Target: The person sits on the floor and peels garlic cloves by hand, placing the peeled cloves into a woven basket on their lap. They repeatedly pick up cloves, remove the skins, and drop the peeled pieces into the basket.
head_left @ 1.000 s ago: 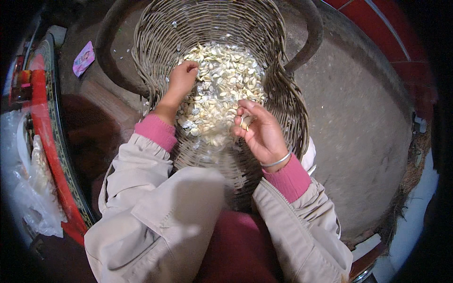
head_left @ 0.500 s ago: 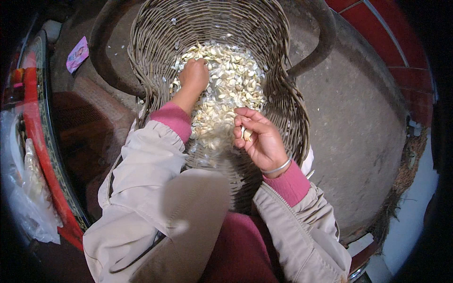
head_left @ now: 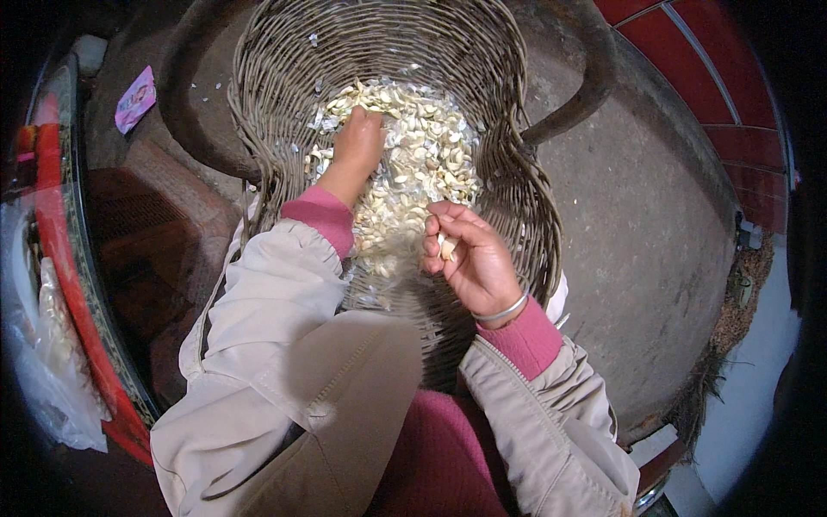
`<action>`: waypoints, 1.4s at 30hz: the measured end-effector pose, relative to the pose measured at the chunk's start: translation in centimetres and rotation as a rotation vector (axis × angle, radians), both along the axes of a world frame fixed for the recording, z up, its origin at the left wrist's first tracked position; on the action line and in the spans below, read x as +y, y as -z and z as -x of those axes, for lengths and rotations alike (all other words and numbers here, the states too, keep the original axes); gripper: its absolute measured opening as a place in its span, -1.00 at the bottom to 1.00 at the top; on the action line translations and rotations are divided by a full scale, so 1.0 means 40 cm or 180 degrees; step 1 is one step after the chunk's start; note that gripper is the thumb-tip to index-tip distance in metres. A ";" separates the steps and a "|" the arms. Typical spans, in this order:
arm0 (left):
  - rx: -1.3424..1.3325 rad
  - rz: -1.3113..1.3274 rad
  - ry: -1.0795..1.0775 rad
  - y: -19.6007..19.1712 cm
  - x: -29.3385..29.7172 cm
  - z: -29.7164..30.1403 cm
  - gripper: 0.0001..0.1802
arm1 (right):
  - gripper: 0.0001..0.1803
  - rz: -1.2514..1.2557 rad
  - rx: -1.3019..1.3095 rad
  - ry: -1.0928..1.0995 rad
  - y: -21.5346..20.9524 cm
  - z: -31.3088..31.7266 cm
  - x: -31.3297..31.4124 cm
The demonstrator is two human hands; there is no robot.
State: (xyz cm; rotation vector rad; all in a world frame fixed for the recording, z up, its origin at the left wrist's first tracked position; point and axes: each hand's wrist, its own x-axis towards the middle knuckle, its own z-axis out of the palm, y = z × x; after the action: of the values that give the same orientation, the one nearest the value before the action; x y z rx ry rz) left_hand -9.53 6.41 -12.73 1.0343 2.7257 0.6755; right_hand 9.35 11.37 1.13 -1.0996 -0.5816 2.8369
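A deep wicker basket [head_left: 379, 47] stands in front of me, with a heap of pale garlic cloves [head_left: 431, 146] and papery skins in it. My left hand [head_left: 356, 148] reaches down onto the far left part of the heap, fingers bent closed; whatever is at its fingertips is hidden. Over the near right side of the basket, my right hand [head_left: 481, 265] is turned palm up. Its fingers curl round a few garlic cloves [head_left: 447, 247], which show in the palm.
A dark curved handle [head_left: 586, 95] arches beside the basket on the right. Left of it lies a pink packet [head_left: 136, 99] on the floor. A red-edged board [head_left: 86, 327] and a clear plastic bag [head_left: 56, 370] are at the far left. Red tiles [head_left: 680, 52] are at the upper right.
My left hand has shifted slightly and its fingers now dip lower into the cloves. My right hand keeps its hold on the garlic cloves, nearly still.
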 end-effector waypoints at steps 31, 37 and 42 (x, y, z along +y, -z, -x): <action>-0.3968 -0.0752 0.1570 -0.349 0.012 -0.035 -0.83 | -0.60 0.0181 0.0389 0.0724 0.004 -0.008 0.014; -0.2144 -0.1309 0.0778 -0.271 0.059 0.011 -0.81 | -0.67 0.0299 0.0312 0.0596 0.002 -0.016 0.018; -0.0986 0.0242 0.0055 -0.095 0.102 0.028 -0.75 | -0.76 0.0417 0.0170 0.0463 0.001 -0.015 0.013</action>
State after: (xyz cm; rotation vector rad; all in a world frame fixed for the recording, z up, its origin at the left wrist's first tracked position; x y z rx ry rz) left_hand -10.65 10.48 -8.94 0.8550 2.4527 0.6619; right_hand 9.96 11.89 1.11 -1.0343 -0.3023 2.8011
